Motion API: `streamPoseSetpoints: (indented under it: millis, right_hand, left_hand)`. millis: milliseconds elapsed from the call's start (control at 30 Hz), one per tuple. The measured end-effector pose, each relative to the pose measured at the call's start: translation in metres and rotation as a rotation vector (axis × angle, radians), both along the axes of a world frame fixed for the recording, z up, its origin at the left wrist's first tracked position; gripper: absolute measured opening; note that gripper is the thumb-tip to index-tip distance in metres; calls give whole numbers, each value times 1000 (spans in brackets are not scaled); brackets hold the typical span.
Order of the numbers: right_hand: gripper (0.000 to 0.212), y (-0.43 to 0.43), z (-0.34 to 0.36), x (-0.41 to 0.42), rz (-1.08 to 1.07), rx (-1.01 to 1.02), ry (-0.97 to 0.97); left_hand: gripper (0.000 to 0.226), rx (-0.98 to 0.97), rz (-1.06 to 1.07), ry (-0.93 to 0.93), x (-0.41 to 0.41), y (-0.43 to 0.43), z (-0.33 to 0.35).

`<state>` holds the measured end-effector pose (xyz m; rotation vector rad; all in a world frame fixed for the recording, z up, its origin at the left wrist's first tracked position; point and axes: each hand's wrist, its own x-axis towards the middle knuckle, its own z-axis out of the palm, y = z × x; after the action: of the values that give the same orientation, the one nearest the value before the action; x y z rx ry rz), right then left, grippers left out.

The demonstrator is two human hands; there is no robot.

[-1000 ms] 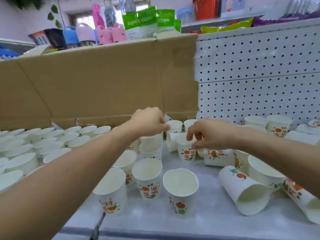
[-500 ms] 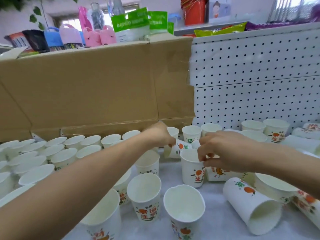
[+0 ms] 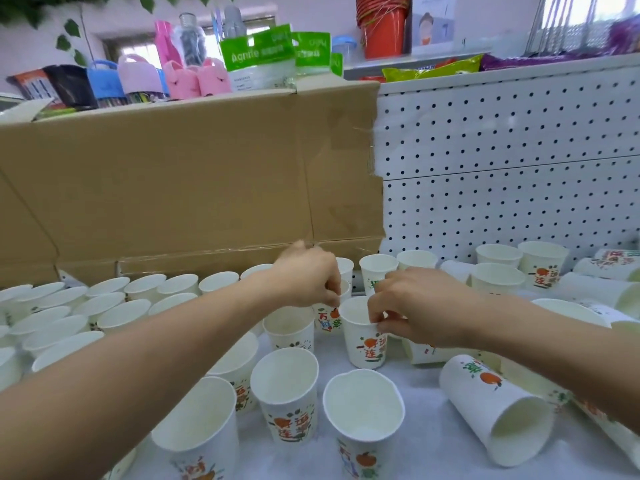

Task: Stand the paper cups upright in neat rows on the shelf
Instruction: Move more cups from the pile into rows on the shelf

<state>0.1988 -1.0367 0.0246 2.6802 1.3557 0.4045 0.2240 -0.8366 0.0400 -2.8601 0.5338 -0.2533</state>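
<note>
White paper cups with orange and green print cover the shelf (image 3: 426, 441). Several stand upright in rows at the left (image 3: 104, 306). My left hand (image 3: 308, 275) pinches the rim of an upright cup (image 3: 329, 318) at the middle of the shelf. Just to its right, my right hand (image 3: 415, 306) pinches the rim of another upright cup (image 3: 367, 344). A cup lies on its side (image 3: 495, 407) at the front right, with more tipped cups behind my right forearm.
A large cardboard sheet (image 3: 190, 181) stands behind the left rows. White pegboard (image 3: 502, 161) backs the right side. More upright cups (image 3: 540, 263) stand at the back right. Bags and bottles sit on top, above the cardboard.
My left hand has turned the tipped cup at the back upright. My right hand still holds the rim of its cup. The camera has moved closer and lower.
</note>
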Motion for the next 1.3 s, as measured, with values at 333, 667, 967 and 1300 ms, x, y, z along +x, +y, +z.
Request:
streamPoseSetpoints:
  millis: [333,667,967,1300]
  right_hand:
    - [19,-53,36,13,-228,232,267]
    - [22,-45,14,21,-274,135,424]
    - [22,1,-9,57,-271,-77,39]
    - [10,5,0,84,-405,258,366]
  left_hand:
    - [47,-443,-153,157,-39,-9,11]
    - [48,-229,-162,207,-33,-19,-1]
    - [53,-246,-143,189,-41,-5,-6]
    - [62,-241,-66,186,-40,7,-13]
